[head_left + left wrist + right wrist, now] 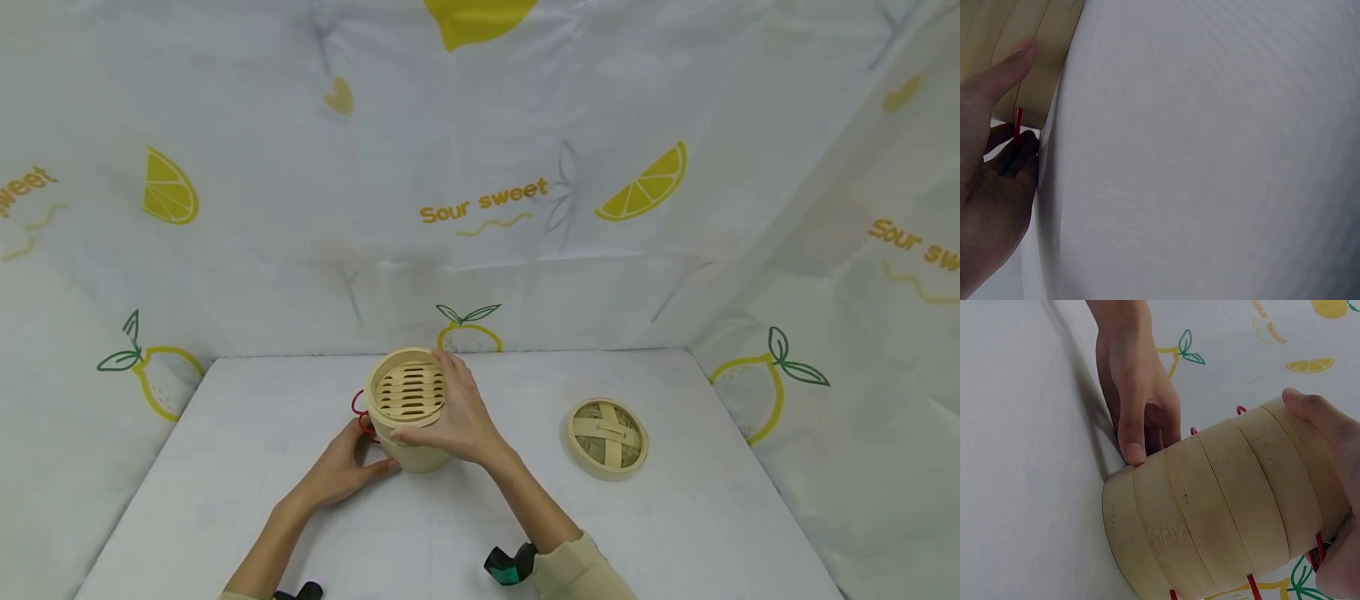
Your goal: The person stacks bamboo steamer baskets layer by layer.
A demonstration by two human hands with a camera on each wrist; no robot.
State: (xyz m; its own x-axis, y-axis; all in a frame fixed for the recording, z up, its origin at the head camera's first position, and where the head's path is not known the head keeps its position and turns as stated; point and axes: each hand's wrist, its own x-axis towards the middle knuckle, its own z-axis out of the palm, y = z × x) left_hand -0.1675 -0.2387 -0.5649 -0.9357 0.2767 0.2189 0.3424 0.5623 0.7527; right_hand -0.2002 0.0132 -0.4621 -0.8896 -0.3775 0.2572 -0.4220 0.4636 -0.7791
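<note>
Steamer stack (411, 417) is upright on the desk (720, 525), a bit left of the back edge's midpoint; long axis vertical or close to it. Key relation: it sits between the hands, which work at opposite ends of that axis. Right hand (467, 421) is high, gripping the top tier from the right, thumb on the near side. Left hand (341, 467) is low, holding the base from the left, thumb on the near wall, fingers curled round by the red loops (1254, 587); can't tell if they pinch one. Hands are apart from each other. No lid on the stack, slatted floor (409, 390) shows. Lid (607, 438) lies alone toward the desk's right edge, cross strips up, well apart from the stack. Right hand is nearer to it, left is across the stack.
</note>
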